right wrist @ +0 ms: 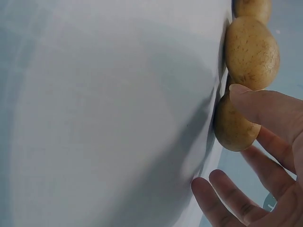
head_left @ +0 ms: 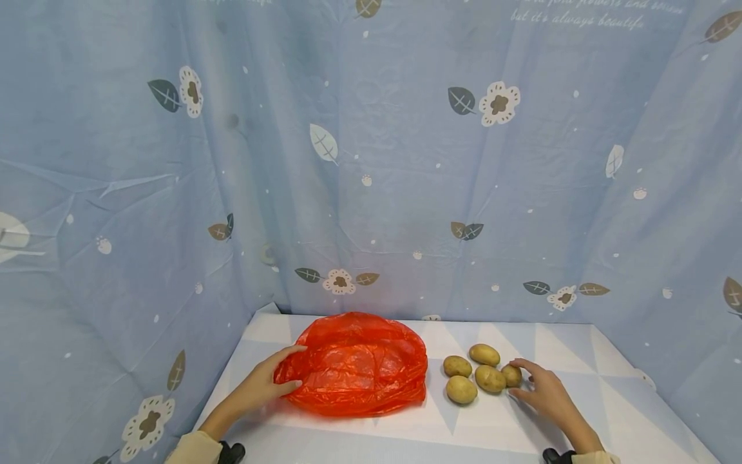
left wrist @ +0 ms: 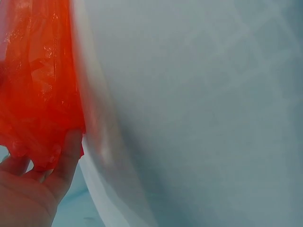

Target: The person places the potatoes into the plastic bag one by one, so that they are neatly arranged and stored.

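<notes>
A red plastic bag (head_left: pixel 359 370), thin and crinkled, lies puffed out on the table. My left hand (head_left: pixel 269 377) holds it by its left side; in the left wrist view the thumb (left wrist: pixel 71 151) lies along the red film and the other fingertips are partly hidden by it. To the right of the bag several potatoes (head_left: pixel 489 379) lie in a loose cluster. My right hand (head_left: pixel 542 390) is at the rightmost, small potato (right wrist: pixel 234 125), thumb and fingers spread around it. That potato rests on the table, beside a larger potato (right wrist: pixel 252 53).
The white and pale blue patterned table (head_left: pixel 580 361) carries the bag and potatoes. A blue curtain (head_left: pixel 406 161) printed with flowers and leaves hangs behind it and along both sides.
</notes>
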`<state>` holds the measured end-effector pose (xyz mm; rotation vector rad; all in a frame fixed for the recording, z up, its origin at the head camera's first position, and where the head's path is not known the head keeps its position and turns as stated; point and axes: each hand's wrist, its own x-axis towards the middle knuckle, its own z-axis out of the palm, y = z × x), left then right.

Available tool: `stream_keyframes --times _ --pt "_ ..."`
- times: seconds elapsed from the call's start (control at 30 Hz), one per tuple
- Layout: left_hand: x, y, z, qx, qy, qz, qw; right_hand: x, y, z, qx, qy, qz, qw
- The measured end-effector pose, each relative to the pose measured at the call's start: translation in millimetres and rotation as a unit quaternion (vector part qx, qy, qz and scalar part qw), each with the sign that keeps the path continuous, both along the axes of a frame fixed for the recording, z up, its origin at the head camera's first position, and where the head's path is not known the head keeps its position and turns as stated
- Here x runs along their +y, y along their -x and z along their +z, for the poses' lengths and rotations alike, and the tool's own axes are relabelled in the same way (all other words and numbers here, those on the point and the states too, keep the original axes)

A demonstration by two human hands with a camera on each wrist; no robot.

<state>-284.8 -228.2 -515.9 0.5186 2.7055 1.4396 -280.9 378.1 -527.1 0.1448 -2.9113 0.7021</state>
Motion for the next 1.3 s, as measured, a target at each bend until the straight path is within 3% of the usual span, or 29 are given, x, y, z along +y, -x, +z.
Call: stream_keyframes --times 0.37,0.77,1.3 --pt "0.0 1.9 -3.7 -0.013 0.005 0.011 0.9998 -2.0 1.2 2.2 0.013 -0.008 -0.024 0.9996" --pt "-1.9 5.9 -8.0 -0.02 -0.002 0.007 0.9998 2.0 1.2 0.7 0.024 0.0 -0.014 0.9996" --pt "-2.5 2.8 -4.4 -0.032 0.0 0.011 0.9994 2.7 1.8 -2.9 -0.004 0.014 -0.032 0.9994"
